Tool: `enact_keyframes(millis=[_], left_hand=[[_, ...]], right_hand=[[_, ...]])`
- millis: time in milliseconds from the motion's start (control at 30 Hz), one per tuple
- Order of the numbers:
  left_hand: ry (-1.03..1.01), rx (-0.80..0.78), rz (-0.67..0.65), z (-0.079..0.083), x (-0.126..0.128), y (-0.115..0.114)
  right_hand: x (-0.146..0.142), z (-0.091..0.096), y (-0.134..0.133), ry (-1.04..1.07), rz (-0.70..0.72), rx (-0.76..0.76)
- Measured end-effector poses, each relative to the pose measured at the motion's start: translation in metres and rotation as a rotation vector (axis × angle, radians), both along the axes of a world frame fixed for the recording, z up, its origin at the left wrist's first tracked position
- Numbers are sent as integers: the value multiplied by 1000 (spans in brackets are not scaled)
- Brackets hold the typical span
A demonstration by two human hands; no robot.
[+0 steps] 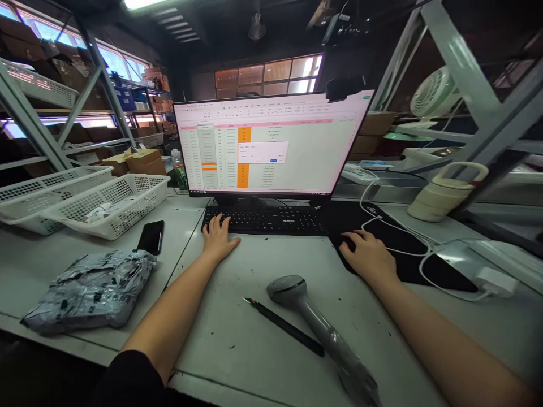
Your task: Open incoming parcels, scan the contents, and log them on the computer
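Note:
My left hand [218,237] rests with fingers spread on the left end of a black keyboard [271,219]. My right hand [368,254] is curled over a dark computer mouse [348,243], mostly hidden beneath it, on a black mouse pad [396,240]. Behind the keyboard, a monitor [305,158] displays a spreadsheet with orange cells and a small dialog box. Between my forearms lie a grey barcode scanner [314,316] and a black pen-like craft knife [284,327], its pointed tip toward the keyboard.
Left of my arm sit a grey plastic-wrapped parcel [95,291], a black phone [151,237] and white baskets [112,209]. A cream tumbler [441,195], white cables [407,252] and a charger [496,282] occupy the right. Shelving [91,73] stands behind on the left.

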State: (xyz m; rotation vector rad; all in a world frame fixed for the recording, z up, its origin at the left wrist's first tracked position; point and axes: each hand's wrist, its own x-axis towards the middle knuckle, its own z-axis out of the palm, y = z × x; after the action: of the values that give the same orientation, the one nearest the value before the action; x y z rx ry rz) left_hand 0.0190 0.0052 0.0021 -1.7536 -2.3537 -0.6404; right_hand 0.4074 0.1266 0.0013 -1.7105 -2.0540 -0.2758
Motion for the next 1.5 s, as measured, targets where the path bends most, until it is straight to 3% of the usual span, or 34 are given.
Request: enact_keyframes(millis=[567,1500], left_hand=[[73,24,4,-6,-1,1],[90,78,-6,-15,-7,6]], right_hand=[[-4,10,-13,17,-79,-29],[-4,9,-10,17,-121,-47]])
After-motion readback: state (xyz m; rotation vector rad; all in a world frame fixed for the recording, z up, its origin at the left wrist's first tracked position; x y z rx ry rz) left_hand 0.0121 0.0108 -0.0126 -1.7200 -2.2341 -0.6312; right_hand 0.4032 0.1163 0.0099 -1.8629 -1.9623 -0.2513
